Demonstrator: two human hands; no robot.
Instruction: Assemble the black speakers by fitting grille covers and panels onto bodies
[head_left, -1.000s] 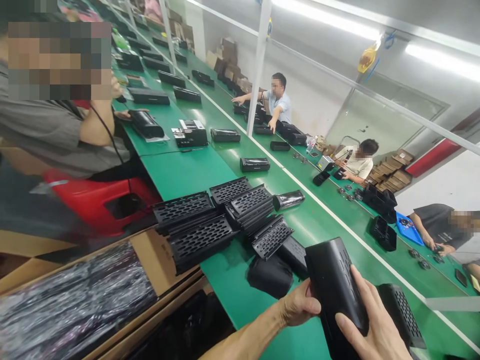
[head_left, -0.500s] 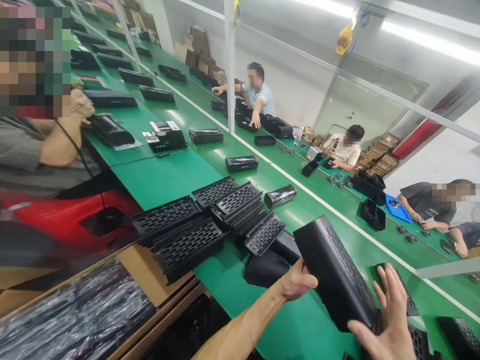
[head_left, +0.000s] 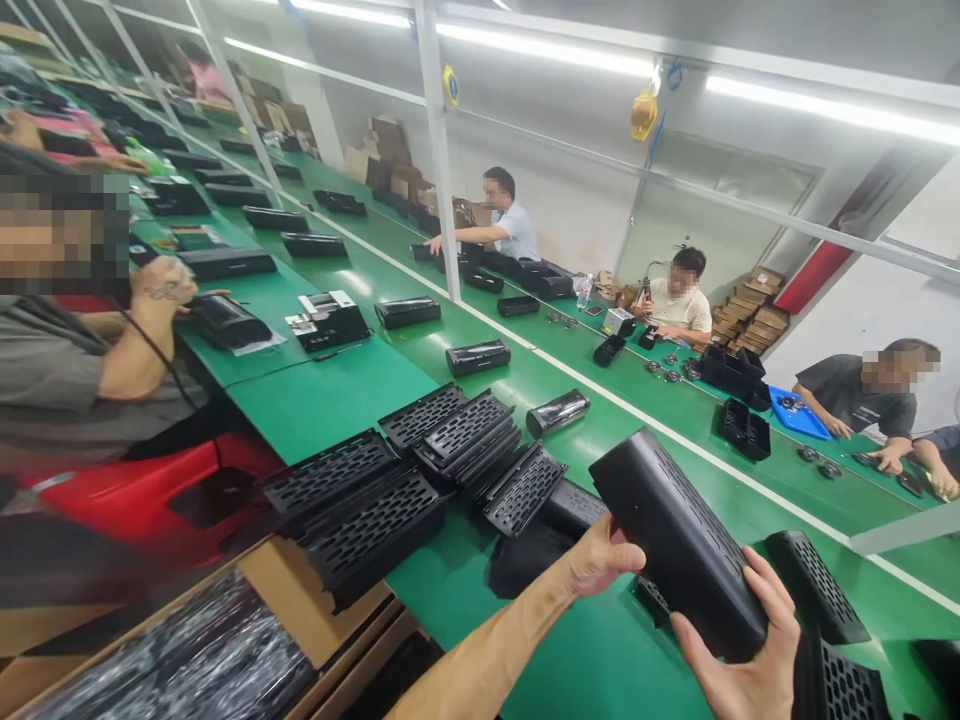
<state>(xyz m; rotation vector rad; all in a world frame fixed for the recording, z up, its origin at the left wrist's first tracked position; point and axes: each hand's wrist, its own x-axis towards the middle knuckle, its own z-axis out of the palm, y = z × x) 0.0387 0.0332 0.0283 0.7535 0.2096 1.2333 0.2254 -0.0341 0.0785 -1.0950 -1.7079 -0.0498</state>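
A long black plastic housing [head_left: 675, 540] with rounded edges and rows of slots hangs tilted over the green bench. My left hand [head_left: 607, 560] grips its upper left end from below, thumb on the outside and the other fingers hidden behind it. Around the lower right end is my right hand [head_left: 750, 630], its thumb on the near side and its fingers on the far side. Beneath and left of the housing, several black perforated covers [head_left: 375, 510] lie in stacks. Another perforated black housing [head_left: 817, 585] rests just right of my right hand.
An open cardboard box [head_left: 292, 610] with plastic-wrapped pieces stands at lower left, near a red chair [head_left: 150, 500]. Wrapped black units [head_left: 478, 357] line the green conveyor [head_left: 637, 400]. A white post [head_left: 439, 160] rises beyond it. Co-workers sit at left and across the line.
My right hand has closed from spread fingers onto the lower end of the housing. The left hand keeps its hold. The view has tilted up slightly.
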